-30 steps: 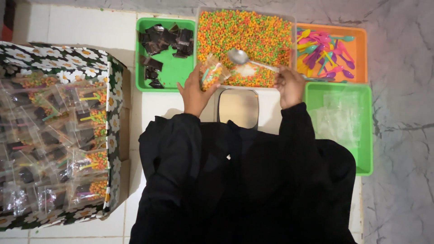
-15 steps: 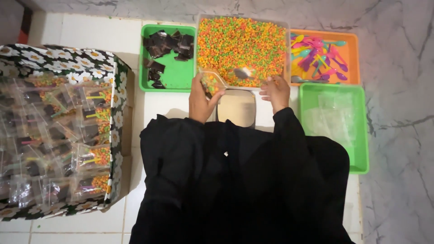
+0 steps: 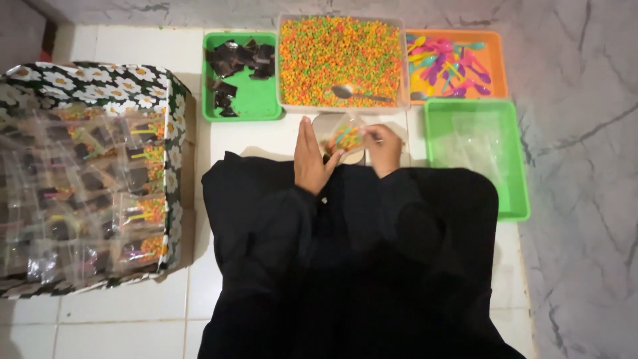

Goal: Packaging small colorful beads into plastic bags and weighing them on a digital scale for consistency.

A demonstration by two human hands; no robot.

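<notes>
Bag: small clear bag (image 3: 345, 136) with coloured bits inside, held between both hands just in front of the clear tub, over a pale round object (image 3: 345, 141).
Left hand (image 3: 310, 156): fingers straight, palm flat against the bag's side.
Right hand (image 3: 385, 147): fingers curled, pinching the bag's other edge.
Tub (image 3: 286, 66): clear, full of orange-green candy, a metal spoon (image 3: 359, 94) lying on top.
Left tray (image 3: 247, 100): green, dark squares.
Far tray (image 3: 495, 63): orange, small bright plastic spoons.
Right tray (image 3: 515, 159): green, clear bags.
Box (image 3: 93, 76): daisy-patterned, at the left, stacked with filled bags.
</notes>
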